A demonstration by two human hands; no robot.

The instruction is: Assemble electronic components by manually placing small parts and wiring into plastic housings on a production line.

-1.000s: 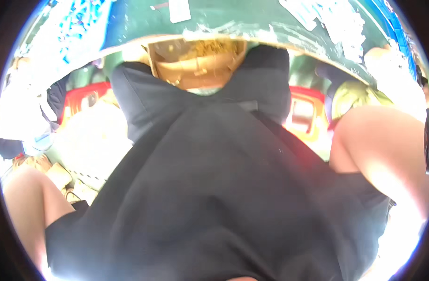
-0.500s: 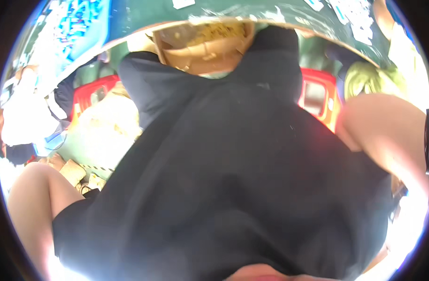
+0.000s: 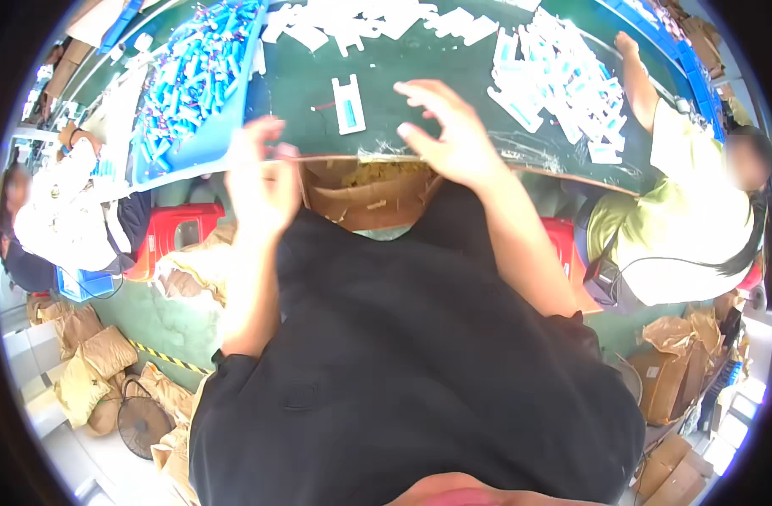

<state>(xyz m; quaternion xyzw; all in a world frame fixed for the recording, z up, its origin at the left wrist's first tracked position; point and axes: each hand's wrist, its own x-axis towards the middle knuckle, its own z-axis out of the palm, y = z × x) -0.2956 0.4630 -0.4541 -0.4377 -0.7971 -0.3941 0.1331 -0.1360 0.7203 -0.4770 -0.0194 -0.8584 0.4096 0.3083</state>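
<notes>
A white plastic holder (image 3: 348, 104) lies on the green table, with a blue cylindrical cell in its slot and a thin red wire off its left side. To the right of it, my right hand (image 3: 453, 139) hovers near the table edge, fingers apart and slightly bent, holding nothing. My left hand (image 3: 266, 173) is by the table edge, beside the near corner of the blue tray (image 3: 202, 150). Its fingers are loosely bent and apart, with nothing visible in them. Blue cylindrical cells with wires (image 3: 192, 80) are heaped in that tray.
White holders, some with blue inserts, form a pile (image 3: 563, 80) at the right; more white pieces (image 3: 344, 24) line the far side. An open cardboard box (image 3: 369, 202) sits under the table edge before me. Co-workers sit at both sides; one's arm (image 3: 639, 80) reaches over the table at right.
Both hands, out of sight earlier, are now raised at the table edge. The view has shifted, so much more of the table and the white holder shows.
</notes>
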